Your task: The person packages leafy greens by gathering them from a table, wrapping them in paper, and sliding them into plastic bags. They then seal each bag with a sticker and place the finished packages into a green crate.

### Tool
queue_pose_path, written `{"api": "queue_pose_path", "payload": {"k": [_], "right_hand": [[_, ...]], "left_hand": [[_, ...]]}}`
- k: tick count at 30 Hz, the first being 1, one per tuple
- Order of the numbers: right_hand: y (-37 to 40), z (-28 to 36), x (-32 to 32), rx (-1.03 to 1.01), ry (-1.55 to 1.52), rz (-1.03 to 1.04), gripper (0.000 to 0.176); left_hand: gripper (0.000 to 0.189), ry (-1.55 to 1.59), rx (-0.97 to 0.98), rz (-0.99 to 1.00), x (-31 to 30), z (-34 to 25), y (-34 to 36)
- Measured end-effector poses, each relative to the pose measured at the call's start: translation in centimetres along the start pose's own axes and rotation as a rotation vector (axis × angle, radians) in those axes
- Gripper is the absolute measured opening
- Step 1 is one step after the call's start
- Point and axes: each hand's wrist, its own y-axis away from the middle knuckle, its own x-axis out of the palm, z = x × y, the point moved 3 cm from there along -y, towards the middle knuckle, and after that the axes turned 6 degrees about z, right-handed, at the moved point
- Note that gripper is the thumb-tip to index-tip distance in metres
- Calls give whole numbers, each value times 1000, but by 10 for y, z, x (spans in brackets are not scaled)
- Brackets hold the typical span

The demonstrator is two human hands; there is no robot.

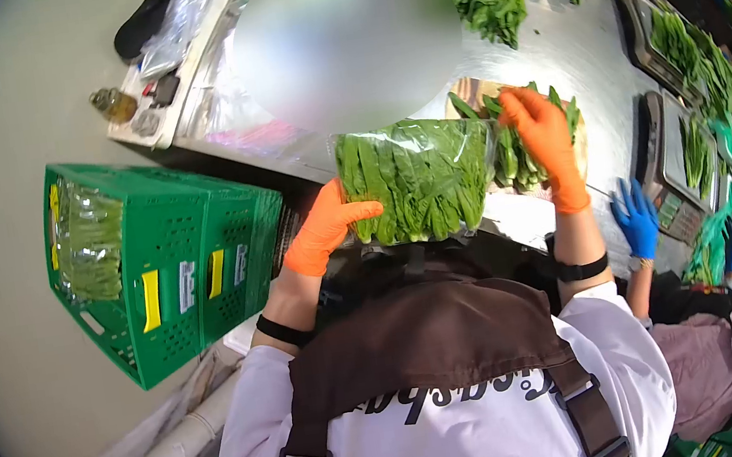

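Note:
My left hand (325, 225), in an orange glove, grips the left edge of a clear bag of leafy greens (415, 179), its thumb lying across the front. The greens inside stand in a row, stems toward me. Just right of the bag, my right hand (546, 136), also gloved in orange, has its fingers curled together near a loose bunch of greens (517, 160). What those fingertips hold, if anything, I cannot make out. The loose bunch lies beside the bag on the worktop, partly covered by my right hand.
Two leafy bunches (484, 1) lie farther back on the metal table (577, 35). Green crates (164, 257) stand at left, one with packed bags. At right, scales (670, 162) hold greens near a co-worker's blue-gloved hand (637, 221). A blurred patch hides the table's back middle.

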Motion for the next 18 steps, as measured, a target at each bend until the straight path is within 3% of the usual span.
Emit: {"api": "queue_pose_path", "payload": {"k": [1,3,5,8,10,15,16,17,18], "right_hand": [[-6,18,-6,-137,91,-24,47],[-1,69,9,-463,174,167,58],[9,97,45,-527,165,531,78],[16,117,94,-611,409,733,79],[17,141,123,-359,415,923,71],[40,261,174,-739,576,789,57],[44,292,186,-856,642,725,59],[46,321,198,-841,611,688,61],[43,350,214,-934,557,660,63]], "left_hand": [[57,6,10,-20,-3,0,5],[58,0,41,4,-6,-3,18],[59,2,63,7,-12,-8,34],[60,1,120,19,-28,-19,63],[60,35,178,9,-43,-24,87],[56,169,447,86,-125,-4,152],[53,215,507,-73,-138,-1,166],[51,268,566,-237,-153,3,184],[51,150,468,-329,-166,8,201]]}}
